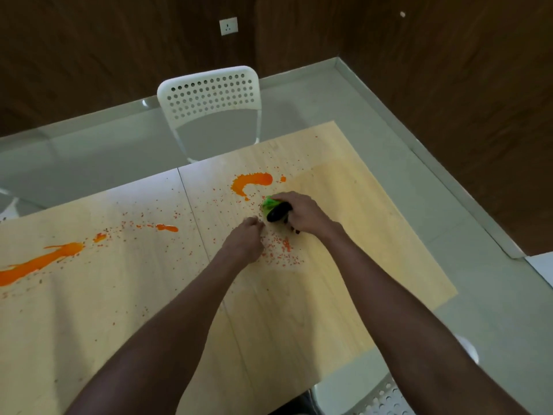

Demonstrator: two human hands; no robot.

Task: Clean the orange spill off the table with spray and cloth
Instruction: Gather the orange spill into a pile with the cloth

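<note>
Your right hand grips the green-capped spray bottle, nozzle aimed at the orange spill on the tabletop. Your left hand hovers curled, empty. No cloth visible.

White perforated-back chair at far side of the bench, on grey floor. Second perforated chair at near right edge. White wall socket on dark wood-panelled wall.
</note>
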